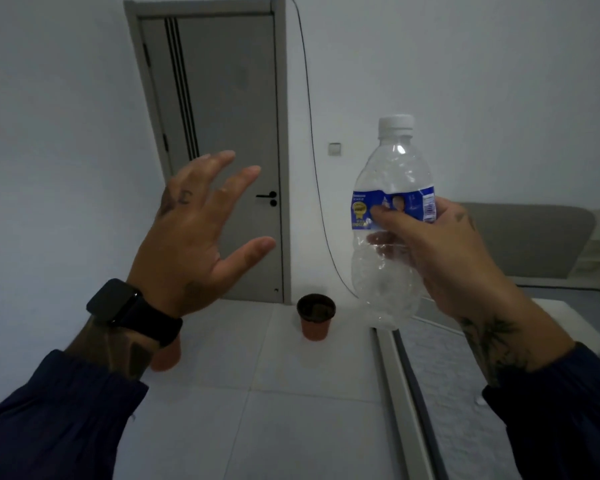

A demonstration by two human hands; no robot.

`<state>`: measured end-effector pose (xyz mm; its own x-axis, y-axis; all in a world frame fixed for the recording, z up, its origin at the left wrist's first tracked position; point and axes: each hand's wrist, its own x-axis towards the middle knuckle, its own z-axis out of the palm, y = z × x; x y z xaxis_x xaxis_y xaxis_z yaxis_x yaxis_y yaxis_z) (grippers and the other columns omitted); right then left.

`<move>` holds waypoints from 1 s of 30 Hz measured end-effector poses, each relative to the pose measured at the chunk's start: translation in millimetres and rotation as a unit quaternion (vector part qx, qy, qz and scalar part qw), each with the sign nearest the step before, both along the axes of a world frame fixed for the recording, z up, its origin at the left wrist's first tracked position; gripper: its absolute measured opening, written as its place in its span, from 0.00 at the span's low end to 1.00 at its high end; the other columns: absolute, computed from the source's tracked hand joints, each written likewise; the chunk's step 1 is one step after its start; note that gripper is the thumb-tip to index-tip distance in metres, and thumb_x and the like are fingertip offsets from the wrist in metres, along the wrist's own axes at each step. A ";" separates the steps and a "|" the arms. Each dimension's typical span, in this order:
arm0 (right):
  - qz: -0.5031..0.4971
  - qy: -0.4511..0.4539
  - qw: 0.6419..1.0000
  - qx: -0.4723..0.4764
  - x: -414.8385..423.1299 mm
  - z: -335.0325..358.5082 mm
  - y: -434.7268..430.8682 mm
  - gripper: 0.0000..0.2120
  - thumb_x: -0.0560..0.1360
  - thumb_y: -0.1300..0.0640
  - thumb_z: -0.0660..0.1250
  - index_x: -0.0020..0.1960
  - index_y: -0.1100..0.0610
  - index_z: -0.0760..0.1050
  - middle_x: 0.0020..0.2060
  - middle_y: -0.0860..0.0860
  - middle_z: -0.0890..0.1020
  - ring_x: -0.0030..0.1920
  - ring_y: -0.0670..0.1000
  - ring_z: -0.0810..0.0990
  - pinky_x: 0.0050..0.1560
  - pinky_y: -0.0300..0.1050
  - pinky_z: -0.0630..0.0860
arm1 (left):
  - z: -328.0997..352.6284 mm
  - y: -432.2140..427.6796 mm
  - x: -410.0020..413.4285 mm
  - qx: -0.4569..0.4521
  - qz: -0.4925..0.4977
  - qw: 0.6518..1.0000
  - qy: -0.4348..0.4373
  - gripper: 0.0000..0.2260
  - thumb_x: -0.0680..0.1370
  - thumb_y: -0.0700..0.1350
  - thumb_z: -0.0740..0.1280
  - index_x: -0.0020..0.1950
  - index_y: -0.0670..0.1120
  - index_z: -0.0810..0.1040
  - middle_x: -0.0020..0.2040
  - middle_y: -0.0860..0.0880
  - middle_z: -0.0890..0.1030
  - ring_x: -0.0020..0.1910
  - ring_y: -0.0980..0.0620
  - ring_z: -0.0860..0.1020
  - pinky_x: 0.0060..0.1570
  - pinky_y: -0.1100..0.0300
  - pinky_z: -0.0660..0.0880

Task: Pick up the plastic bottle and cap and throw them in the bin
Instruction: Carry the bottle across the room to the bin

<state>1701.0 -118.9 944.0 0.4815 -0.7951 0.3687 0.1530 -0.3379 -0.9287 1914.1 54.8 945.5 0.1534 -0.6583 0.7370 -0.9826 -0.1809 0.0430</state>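
My right hand (440,251) holds a clear, crumpled plastic bottle (388,271) upright in the air, fingers wrapped around its blue label. A white cap (396,123) sits on the bottle's neck. My left hand (194,237) is raised to the left of the bottle, apart from it, fingers spread and holding nothing. A black watch is on the left wrist. No bin shows clearly; a small orange pot (316,317) with a dark inside stands on the floor below and between my hands.
A grey closed door (222,150) is straight ahead in the white wall, with a black cable (312,150) hanging beside it. A second orange pot (167,356) peeks out under my left wrist. A grey headboard and bed (534,244) lie at the right behind a metal floor rail (395,393).
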 end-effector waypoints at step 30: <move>-0.031 -0.003 0.999 0.033 390.4 -31.9 -530.9 0.09 0.73 0.54 0.74 0.52 0.53 0.82 0.42 0.53 0.88 0.41 0.50 0.88 0.46 0.47 0.84 | -30.7 -535.4 391.4 0.036 -0.020 0.999 0.018 0.34 0.74 0.68 0.56 0.76 0.53 0.60 0.77 0.47 0.61 0.77 0.43 0.59 0.73 0.62 0.46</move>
